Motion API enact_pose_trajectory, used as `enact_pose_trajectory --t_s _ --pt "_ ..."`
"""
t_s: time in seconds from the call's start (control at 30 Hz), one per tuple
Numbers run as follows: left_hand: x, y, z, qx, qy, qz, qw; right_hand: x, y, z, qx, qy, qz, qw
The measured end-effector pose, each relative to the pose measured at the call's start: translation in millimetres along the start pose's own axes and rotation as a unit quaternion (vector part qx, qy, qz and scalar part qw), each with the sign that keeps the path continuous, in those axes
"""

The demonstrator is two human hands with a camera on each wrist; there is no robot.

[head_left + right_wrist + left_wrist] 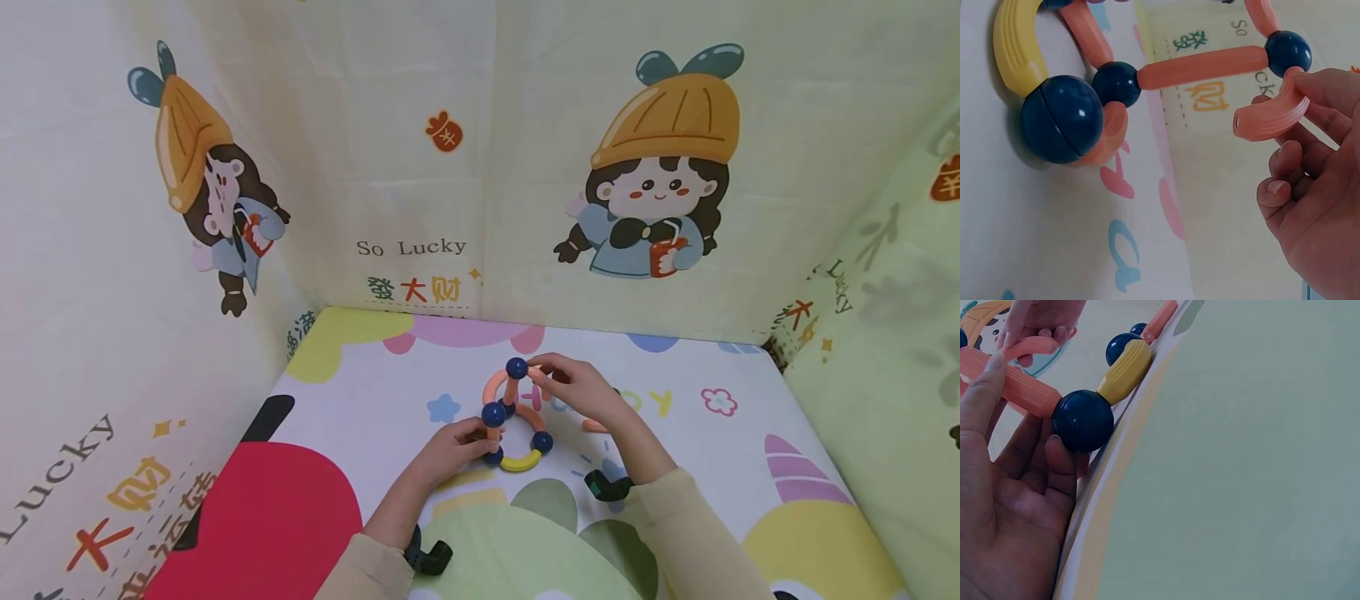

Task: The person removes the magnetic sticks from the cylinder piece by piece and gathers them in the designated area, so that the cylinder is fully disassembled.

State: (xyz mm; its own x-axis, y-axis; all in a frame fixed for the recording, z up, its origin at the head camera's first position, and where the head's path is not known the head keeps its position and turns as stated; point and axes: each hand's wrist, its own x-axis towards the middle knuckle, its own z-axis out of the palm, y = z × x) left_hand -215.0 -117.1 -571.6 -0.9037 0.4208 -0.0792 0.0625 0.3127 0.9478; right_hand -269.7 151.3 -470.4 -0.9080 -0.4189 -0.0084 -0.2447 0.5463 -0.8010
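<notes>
A magnetic ball-and-rod frame stands on the printed table mat. Its low ring has blue balls (542,442), salmon curved rods and one yellow curved rod (521,462) at the front. Two upright salmon rods rise from it, each topped by a blue ball, and a curved salmon rod links those tops. My left hand (450,452) grips the front upright rod (1029,392), fingers close around the ball at its foot (1083,421). At the rear top ball (1289,54), my right hand (577,387) pinches a curved salmon rod (1275,119); its near end meets the ball, its other end is free.
A loose salmon rod (595,426) lies on the mat (405,375) beside the right forearm. Wrist cameras (609,486) sit on both wrists. Printed cloth (525,208) hangs behind the table and at both sides.
</notes>
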Motion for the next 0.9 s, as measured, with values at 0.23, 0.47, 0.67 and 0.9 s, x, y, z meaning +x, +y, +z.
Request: enact_pose_trajectory --t_s 0.23,0.47,0.67,0.9 --pt "0.0 1.6 -0.5 0.007 0.001 -0.004 1.0000 6.7 -2.6 2.9 -0.017 0.006 -0.012 0.9998" --pt "0.1 0.9 -0.3 -0.002 -0.002 -0.001 1.0000 10.0 -6.2 6.7 -0.028 0.018 -0.013 0.9994" --pt "-0.1 -0.1 -0.4 -0.007 -0.002 -0.001 1.0000 13.3 -6.4 9.2 -0.025 0.023 -0.013 0.9993" --pt "0.7 -0.4 -0.9 -0.004 -0.001 0.000 1.0000 13.8 -4.8 10.2 -0.012 0.019 -0.015 0.9996"
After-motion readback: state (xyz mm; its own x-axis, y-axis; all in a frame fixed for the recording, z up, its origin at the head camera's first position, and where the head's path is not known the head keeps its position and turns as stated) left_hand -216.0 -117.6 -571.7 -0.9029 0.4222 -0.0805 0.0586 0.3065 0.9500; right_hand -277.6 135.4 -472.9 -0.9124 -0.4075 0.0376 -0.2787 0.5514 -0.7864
